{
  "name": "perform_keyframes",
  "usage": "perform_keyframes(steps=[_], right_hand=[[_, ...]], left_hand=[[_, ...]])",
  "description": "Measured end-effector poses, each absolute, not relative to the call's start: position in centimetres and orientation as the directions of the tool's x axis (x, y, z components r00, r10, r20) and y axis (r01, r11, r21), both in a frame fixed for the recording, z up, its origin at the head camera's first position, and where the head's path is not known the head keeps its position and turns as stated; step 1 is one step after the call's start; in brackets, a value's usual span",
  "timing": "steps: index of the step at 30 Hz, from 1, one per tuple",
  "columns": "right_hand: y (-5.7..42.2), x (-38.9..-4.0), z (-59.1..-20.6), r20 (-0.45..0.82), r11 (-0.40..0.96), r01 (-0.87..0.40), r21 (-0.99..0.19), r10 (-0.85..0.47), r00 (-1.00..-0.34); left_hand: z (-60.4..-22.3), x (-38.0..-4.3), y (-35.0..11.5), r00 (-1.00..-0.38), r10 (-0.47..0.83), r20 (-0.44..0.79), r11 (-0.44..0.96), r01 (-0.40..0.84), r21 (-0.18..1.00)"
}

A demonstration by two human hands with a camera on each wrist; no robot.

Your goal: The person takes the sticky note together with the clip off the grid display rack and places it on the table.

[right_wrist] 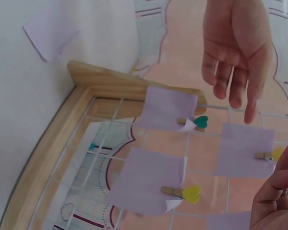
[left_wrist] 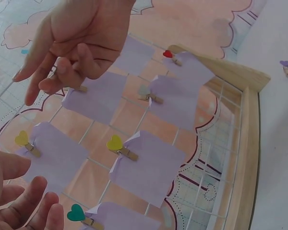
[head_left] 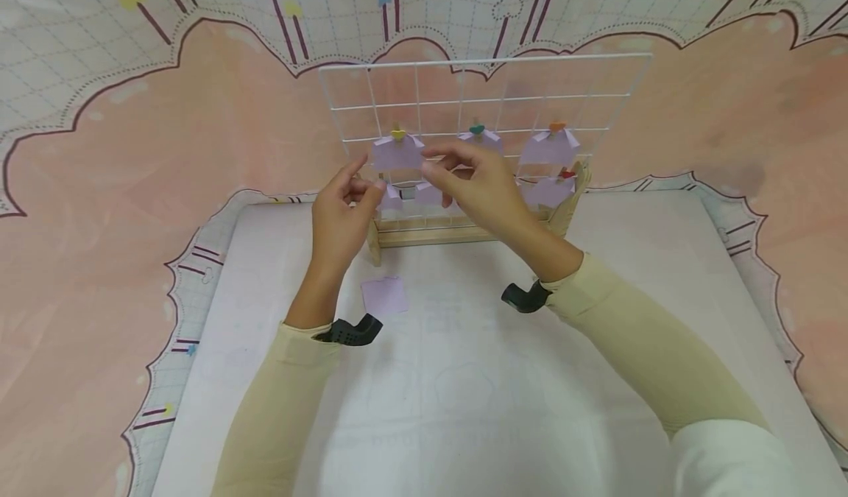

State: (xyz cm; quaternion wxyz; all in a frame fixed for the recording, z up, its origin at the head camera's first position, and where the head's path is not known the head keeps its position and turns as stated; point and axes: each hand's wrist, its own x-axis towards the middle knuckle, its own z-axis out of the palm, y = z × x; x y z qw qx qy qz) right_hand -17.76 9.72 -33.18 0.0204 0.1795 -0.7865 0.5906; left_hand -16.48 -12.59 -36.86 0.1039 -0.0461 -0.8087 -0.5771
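In the head view, my left hand (head_left: 341, 217) is held up at the left of a white wire grid (head_left: 486, 102), fingers loosely bent and holding nothing. My right hand (head_left: 486, 191) hovers before the middle of the grid, fingertips near the right edge of a purple paper note (head_left: 396, 154). I cannot tell if they touch it. A yellow heart clothespin (head_left: 398, 135) fastens that note. Other notes hang with teal (head_left: 477, 129), orange and red heart clips. Both hands show in the left wrist view, with nothing visible between the fingers of the right hand (left_wrist: 86, 38).
The grid stands in a wooden base (head_left: 437, 236) at the back of the white table (head_left: 464, 379). A loose purple note (head_left: 386, 295) lies in front of it. In the left wrist view, a purple heart clothespin (left_wrist: 285, 68) lies on the table. Patterned cloth (head_left: 132, 136) hangs behind.
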Motion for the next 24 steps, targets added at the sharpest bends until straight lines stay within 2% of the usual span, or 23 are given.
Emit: perform_keyframes(steps=[14, 24], right_hand=[[7.8, -19.2, -31.0, 0.278, 0.264, -0.335, -0.905, -0.230, -0.933], [6.5, -20.1, -30.3, 0.280, 0.326, -0.336, -0.883, -0.208, -0.937]], left_hand=[[-36.8, -17.7, -12.4, -0.975, -0.048, 0.218, 0.276, 0.196, 0.941], [-36.7, -18.6, -11.9, -0.967, -0.073, 0.242, 0.291, 0.212, 0.933]])
